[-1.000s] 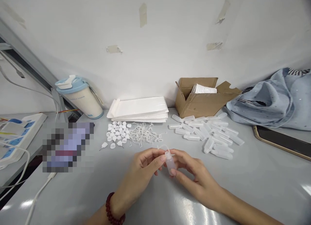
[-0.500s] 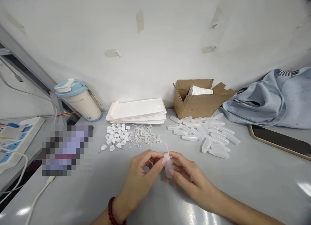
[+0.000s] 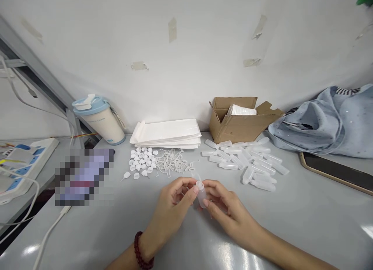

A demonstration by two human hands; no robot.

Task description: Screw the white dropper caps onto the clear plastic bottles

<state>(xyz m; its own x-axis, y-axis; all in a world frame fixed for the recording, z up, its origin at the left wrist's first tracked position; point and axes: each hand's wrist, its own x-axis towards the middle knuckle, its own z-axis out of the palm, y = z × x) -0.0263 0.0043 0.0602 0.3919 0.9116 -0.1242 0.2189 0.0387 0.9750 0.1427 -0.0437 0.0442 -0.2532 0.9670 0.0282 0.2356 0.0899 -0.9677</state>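
A small translucent squeeze bottle [image 3: 202,200] is held between both hands above the grey table, its open neck tilted slightly left. My left hand [image 3: 176,207] is closed, thumb and forefinger pinching at the bottle's neck. My right hand [image 3: 229,211] grips the body, thumb in front and fingers behind. A thin pale strap [image 3: 196,176] rises from the neck; whether it loops fully around is hard to make out. Beyond my hands lie a heap of similar straps [image 3: 171,163], a pile of white caps with needle tips [image 3: 142,161], and many loose bottles [image 3: 244,157].
At the back stand white envelopes [image 3: 166,132] in a stack and an open cardboard box [image 3: 241,128]. A blue-lidded tumbler [image 3: 100,120], a blurred purple object [image 3: 84,176] and a power strip [image 3: 29,169] are leftward. To the right are a blue cloth bag [image 3: 326,122] and a phone [image 3: 335,170].
Both hands and the bottle have risen slightly in the picture. The strap, upright before, now leans left at the neck. The whole view has shifted a little.
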